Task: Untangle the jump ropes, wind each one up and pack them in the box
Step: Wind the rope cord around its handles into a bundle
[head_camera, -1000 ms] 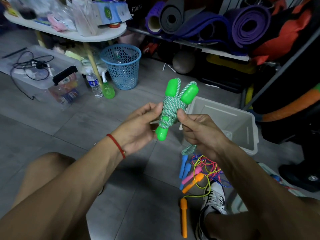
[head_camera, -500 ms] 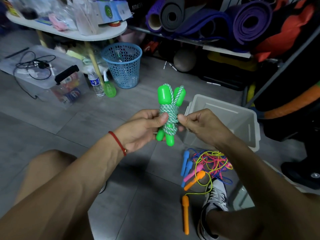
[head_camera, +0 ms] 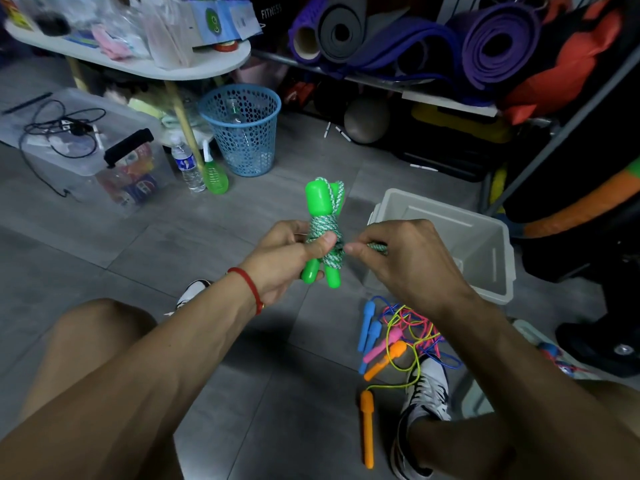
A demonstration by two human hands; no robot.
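Left hand [head_camera: 287,258] grips the green jump rope [head_camera: 323,233] mid-bundle, thumb pressed across the wound cord; both handles stick out above and below the grip. Right hand [head_camera: 405,261], just right of the bundle, pinches the loose cord end, mostly hidden under its fingers. Box [head_camera: 498,265] partly behind that hand. Tangled ropes [head_camera: 405,334] lie on the floor below it, strands indistinct.
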